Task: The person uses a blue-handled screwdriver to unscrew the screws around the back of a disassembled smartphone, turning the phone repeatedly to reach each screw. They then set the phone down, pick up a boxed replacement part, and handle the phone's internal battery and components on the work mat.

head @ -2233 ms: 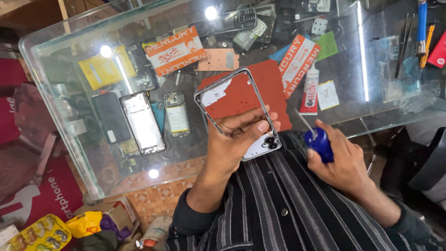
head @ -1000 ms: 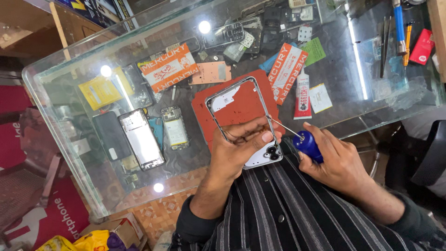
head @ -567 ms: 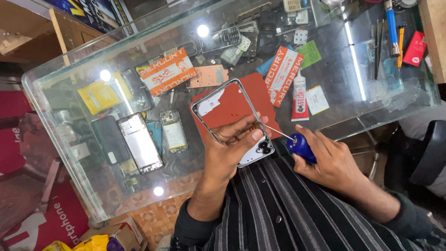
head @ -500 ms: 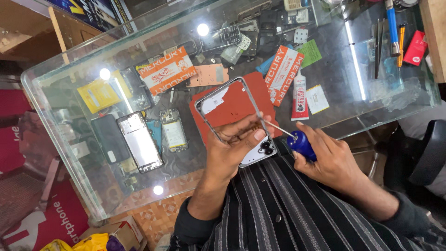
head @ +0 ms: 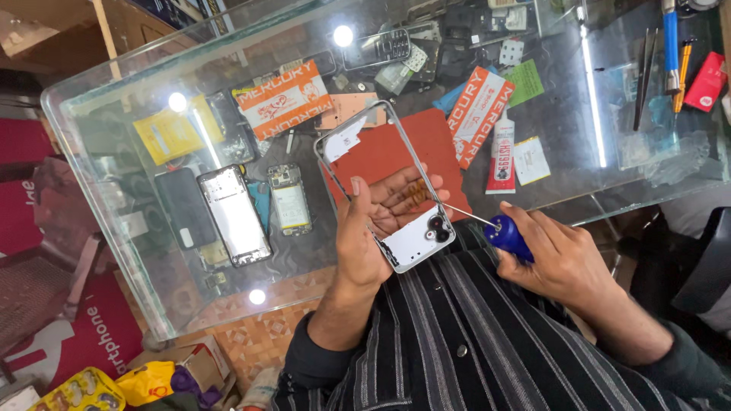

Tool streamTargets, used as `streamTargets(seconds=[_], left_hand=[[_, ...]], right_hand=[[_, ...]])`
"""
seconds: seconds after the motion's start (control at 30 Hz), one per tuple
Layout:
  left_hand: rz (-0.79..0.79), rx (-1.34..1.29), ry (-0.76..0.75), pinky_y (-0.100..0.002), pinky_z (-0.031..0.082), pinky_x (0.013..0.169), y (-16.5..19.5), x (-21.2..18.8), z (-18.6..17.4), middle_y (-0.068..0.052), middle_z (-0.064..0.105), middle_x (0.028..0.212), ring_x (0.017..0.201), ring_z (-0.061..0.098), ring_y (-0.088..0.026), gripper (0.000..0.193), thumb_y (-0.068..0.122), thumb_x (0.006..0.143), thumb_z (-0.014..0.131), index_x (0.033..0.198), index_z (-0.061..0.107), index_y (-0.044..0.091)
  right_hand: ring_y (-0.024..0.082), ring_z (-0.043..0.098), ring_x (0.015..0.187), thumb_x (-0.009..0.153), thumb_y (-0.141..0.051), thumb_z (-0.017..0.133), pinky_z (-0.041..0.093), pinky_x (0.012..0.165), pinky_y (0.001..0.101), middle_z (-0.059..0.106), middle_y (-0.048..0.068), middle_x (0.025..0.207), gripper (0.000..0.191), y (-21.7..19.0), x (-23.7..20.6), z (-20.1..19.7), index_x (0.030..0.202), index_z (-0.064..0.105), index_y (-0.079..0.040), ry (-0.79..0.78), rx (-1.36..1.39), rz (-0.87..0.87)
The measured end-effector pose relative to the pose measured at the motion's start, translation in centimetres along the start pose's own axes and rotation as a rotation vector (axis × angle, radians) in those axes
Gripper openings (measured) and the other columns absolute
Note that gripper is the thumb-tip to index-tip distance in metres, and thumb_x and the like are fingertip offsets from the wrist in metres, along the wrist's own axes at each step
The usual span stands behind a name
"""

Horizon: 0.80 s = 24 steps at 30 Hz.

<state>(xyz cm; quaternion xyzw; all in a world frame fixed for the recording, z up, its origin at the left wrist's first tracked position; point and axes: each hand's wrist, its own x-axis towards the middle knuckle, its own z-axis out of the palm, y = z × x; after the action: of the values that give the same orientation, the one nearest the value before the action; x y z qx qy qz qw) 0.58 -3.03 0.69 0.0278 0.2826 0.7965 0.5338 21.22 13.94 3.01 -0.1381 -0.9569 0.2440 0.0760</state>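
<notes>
Frame: thin silver-rimmed phone middle frame with a white camera corner (head: 384,186), held tilted above the near edge of the desk, in front of the person's striped shirt.
Handling: likely light and stiff but easily bent; the open middle gives no support, so the side rails are the place to grip.
Left hand: left hand (head: 373,221) grasps the frame, thumb on the left rail, fingers showing through the opening.
Right hand: right hand (head: 560,255) clenched around the blue-handled precision screwdriver (head: 499,230), its thin shaft reaching the frame's right rail near the camera corner.
Beyond: red rectangular work mat (head: 411,152) under the frame; white glue tube (head: 502,152) just right of it.
Desk: glass-topped desk (head: 114,99), a dismantled phone body (head: 234,215) to the left.
</notes>
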Motion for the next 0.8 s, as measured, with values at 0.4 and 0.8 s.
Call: streamTargets(seconds=[0.4, 0.8], left_hand=[[0.036, 0.174, 0.005, -0.05, 0.056, 0.109, 0.3, -0.2, 0.2, -0.035, 0.059, 0.138, 0.127, 0.065, -0.041, 0.087, 0.058, 0.11, 0.032, 0.147, 0.043, -0.021], [0.092, 0.297, 0.082, -0.045, 0.065, 0.092, 0.5, 0.0, 1.6, -0.029, 0.069, 0.123, 0.109, 0.073, -0.032, 0.051, 0.021, 0.106, 0.061, 0.136, 0.054, -0.02]], right_hand=[[0.034, 0.069, 0.068, 0.078, -0.021, 0.077, 0.056, 0.058, 0.044, 0.064, 0.017, 0.087, 0.058, -0.8, 0.5, 0.0, 0.129, 0.061, 0.003, -0.037, -0.014, 0.057], [0.033, 0.069, 0.071, 0.078, -0.022, 0.073, 0.058, 0.063, 0.0429, 0.065, 0.017, 0.092, 0.061, -0.2, 0.1, -0.4, 0.131, 0.059, 0.004, -0.035, -0.024, -0.003]])
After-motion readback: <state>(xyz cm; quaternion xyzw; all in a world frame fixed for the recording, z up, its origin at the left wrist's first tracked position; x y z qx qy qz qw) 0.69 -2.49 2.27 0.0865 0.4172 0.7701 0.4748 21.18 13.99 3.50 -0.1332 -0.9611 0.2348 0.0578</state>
